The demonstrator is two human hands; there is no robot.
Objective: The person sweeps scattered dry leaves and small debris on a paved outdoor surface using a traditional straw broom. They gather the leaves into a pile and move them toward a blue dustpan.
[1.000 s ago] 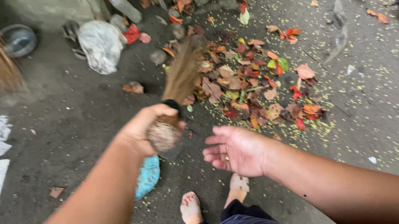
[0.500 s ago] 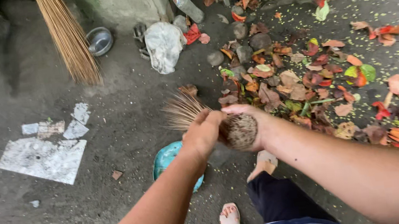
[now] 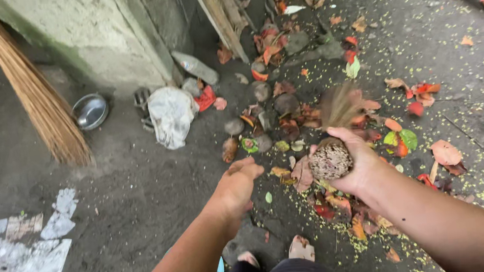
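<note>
Broom bundle (image 3: 334, 144) clenched in right hand (image 3: 357, 162), left hand (image 3: 236, 184) released alongside; one-handed grip risks scattering leaves (image 3: 312, 110) beyond.

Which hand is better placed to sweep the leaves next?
Probably the right hand: it already grips the broom bundle, bristles over the leaves. The left hand is empty, beside it.

You stand in an outdoor yard: dirt ground (image 3: 139, 196), fallen leaves (image 3: 312, 116) beyond your right hand (image 3: 358, 165), a mossy wall (image 3: 79, 39) past your left.
</note>
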